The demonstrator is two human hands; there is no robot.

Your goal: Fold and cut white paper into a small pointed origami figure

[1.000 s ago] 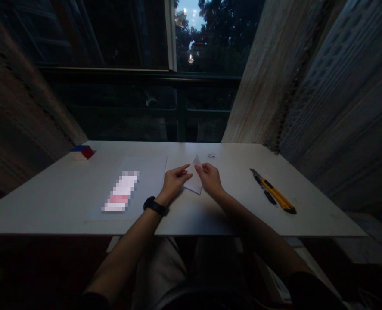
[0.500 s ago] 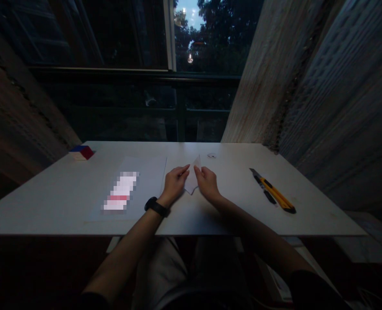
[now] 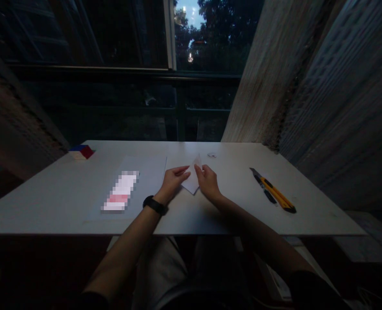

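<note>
A small folded piece of white paper lies on the white table between my hands, its pointed tip sticking up toward the window. My left hand, with a dark watch on the wrist, rests on the paper's left side, fingers stretched along its edge. My right hand pinches the paper's right side, fingers curled over it. The light is dim and the fingertips are hard to make out.
A yellow and black utility knife lies to the right beside a dark pen. A white sheet lies left of my hands. A coloured cube sits at the far left corner. A small pale bit lies beyond the paper.
My right hand has slid slightly left, closer over the paper; the folded piece looks narrower between the hands. My left hand has barely shifted.
</note>
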